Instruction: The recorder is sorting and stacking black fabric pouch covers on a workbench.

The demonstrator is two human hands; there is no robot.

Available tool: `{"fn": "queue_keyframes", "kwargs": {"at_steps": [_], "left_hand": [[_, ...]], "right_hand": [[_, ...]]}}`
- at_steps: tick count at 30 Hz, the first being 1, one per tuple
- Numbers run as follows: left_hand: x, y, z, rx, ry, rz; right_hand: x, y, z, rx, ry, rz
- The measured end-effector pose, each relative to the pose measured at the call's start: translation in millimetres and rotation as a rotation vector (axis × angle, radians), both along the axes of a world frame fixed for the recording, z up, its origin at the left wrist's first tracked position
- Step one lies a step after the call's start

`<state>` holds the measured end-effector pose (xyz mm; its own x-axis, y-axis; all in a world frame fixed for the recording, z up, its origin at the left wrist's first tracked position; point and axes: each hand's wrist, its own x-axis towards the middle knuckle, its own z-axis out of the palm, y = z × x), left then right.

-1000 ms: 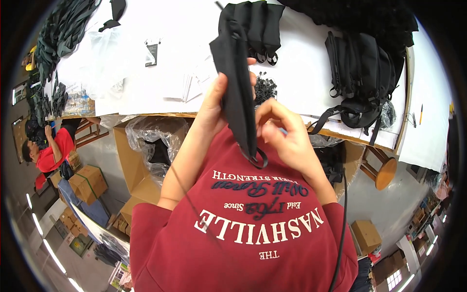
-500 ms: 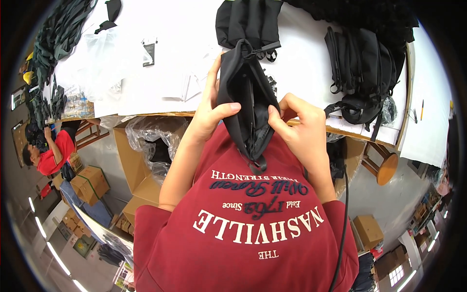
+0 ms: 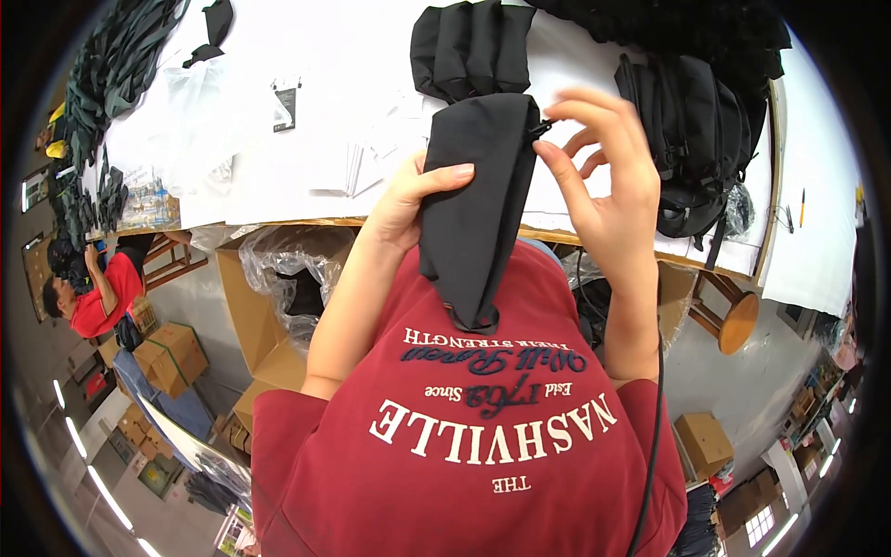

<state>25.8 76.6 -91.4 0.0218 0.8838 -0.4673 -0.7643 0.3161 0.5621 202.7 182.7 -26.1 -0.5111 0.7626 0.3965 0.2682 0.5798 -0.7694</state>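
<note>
A black fabric zip pouch (image 3: 469, 204) is held up in front of my chest, its smooth side facing me and its narrow end pointing down. My left hand (image 3: 408, 200) grips its left edge, thumb on the front and the other fingers hidden behind. At the upper right corner sticks out a small dark zipper pull (image 3: 541, 128). Around that pull, my right hand (image 3: 603, 162) has thumb and index finger apart, the index slightly blurred; whether a fingertip touches the pull is hard to make out. The pouch's opening runs along its right side and looks nearly closed from here.
Several similar black pouches (image 3: 473, 46) lie in a row beyond my hands. Black backpacks (image 3: 701, 139) are piled to the right. White tabletop (image 3: 343, 56) carries clear plastic bags and a small card (image 3: 284, 107). An open carton (image 3: 255, 306) and a wooden stool (image 3: 729, 320) stand below the edge.
The pouch has turned from showing its gaping opening to showing its flat side. My right hand has left the opening's edge and moved up and right to the zipper pull.
</note>
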Motion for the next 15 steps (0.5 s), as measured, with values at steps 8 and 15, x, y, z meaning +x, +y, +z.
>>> {"fn": "queue_keyframes", "kwargs": {"at_steps": [8,15], "left_hand": [[8.0,6.6,-7.2,-0.045,-0.119,0.16],[-19.6,11.9,-24.3,0.017,-0.462,0.175]], "right_hand": [[3.5,-12.9,-2.9,-0.009,-0.13,0.197],[7.2,-40.8,1.0,-0.249,-0.103,0.469]]}}
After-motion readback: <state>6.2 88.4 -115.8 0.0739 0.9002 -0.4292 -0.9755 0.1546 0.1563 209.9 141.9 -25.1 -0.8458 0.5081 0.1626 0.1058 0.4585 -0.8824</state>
